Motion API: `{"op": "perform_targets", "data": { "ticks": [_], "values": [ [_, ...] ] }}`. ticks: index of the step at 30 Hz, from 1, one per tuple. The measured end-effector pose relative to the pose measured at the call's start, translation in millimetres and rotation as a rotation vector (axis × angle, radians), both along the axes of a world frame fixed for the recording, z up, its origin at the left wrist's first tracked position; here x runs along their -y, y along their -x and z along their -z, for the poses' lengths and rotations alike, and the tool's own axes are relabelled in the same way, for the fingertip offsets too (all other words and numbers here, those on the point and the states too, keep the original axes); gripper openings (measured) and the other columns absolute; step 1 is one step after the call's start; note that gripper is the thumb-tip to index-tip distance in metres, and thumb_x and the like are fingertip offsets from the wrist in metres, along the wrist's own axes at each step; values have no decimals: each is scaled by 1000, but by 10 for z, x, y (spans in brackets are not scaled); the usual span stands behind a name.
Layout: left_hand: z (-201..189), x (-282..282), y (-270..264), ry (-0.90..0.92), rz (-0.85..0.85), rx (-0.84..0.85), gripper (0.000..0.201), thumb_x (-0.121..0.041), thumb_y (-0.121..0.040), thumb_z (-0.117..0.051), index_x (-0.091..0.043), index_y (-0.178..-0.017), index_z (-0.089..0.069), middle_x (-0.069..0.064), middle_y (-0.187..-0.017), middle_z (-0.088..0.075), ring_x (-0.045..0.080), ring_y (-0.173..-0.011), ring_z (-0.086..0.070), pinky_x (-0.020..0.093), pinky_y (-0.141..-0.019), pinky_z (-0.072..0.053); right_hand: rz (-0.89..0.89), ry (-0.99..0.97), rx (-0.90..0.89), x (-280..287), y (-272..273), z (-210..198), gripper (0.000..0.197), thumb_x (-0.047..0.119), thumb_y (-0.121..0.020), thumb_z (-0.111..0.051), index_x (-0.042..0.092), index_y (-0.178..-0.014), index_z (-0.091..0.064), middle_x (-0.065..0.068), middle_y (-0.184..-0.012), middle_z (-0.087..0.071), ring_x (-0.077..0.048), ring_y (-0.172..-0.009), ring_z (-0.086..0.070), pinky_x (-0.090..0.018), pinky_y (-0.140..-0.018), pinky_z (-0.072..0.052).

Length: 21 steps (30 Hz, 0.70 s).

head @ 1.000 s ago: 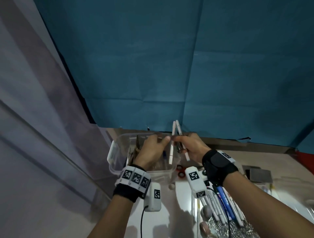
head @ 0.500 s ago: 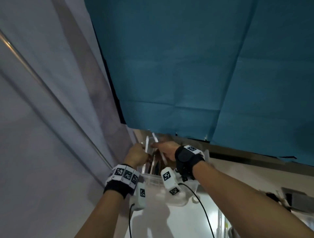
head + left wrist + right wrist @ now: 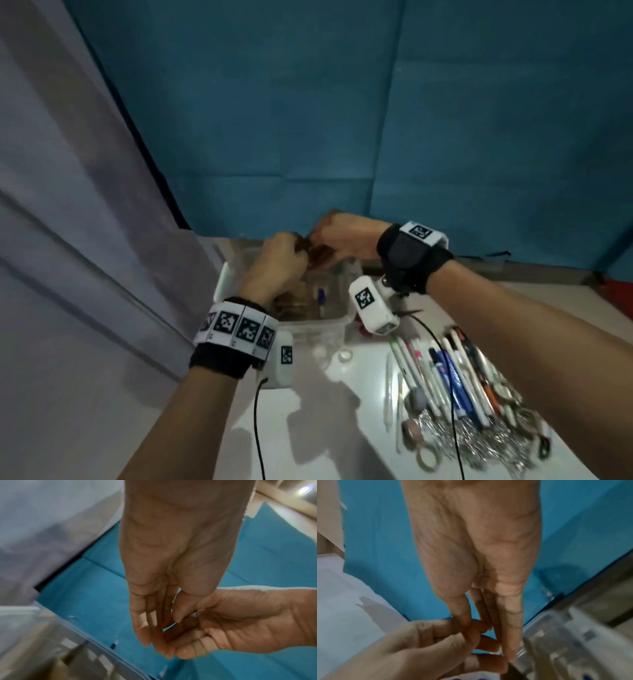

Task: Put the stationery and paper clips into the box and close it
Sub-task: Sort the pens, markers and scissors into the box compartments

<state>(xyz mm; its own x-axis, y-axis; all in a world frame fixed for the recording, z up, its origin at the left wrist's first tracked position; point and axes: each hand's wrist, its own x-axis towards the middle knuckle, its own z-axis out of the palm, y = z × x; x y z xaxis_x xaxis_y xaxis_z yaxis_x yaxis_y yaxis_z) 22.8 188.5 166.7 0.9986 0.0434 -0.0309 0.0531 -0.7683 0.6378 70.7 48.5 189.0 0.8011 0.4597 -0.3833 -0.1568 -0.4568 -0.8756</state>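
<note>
Head view, both hands' fingertips meeting over clear plastic box (image 3: 310, 327), loose pens (image 3: 442, 373) beside

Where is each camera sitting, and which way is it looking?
Head view: on the head, looking forward and down at the box, pens, left hand and right hand; both forearms show.
Left wrist view: on the left wrist, looking along the left hand to its fingers.
Right wrist view: on the right wrist, looking along the right hand to its fingers.
Shared: both wrist views show both hands meeting, the blue cloth and the box.
</note>
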Motion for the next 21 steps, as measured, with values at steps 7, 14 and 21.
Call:
{"op": "perform_targets", "data": {
  "ticks": [7,14,21],
  "values": [
    [409,1153,332,208,288,-116,8,-26,-98,-60,-21,-97,-67,-1,-87,-75,14,-78,-72,36,-69,-58,-10,104,-87,1411,337,360,19,6,-94,-57,-11,-99,-65,-36,-93,-66,-30,-73,-68,-37,-72,-57],
    [1670,1441,773,44,202,-408,24,-12,-90,-47,-2,-81,-66,16,-86,-71,25,-80,-72,44,-74,-60,37,456,-155,1970,977,1245,19,8,-96,-55,-4,-99,-69,-24,-87,-73,-22,-61,-66,-27,-53,-54],
    [2046,1578,925,-205,69,-475,28,-32,-96,-53,-10,-113,-54,9,-120,-59,31,-111,-59,38,-88,-47,183,672,180,1712,993,1727,9,3,-86,-63,3,-94,-67,-7,-90,-65,-23,-79,-64,-24,-66,-46]
  ]
}}
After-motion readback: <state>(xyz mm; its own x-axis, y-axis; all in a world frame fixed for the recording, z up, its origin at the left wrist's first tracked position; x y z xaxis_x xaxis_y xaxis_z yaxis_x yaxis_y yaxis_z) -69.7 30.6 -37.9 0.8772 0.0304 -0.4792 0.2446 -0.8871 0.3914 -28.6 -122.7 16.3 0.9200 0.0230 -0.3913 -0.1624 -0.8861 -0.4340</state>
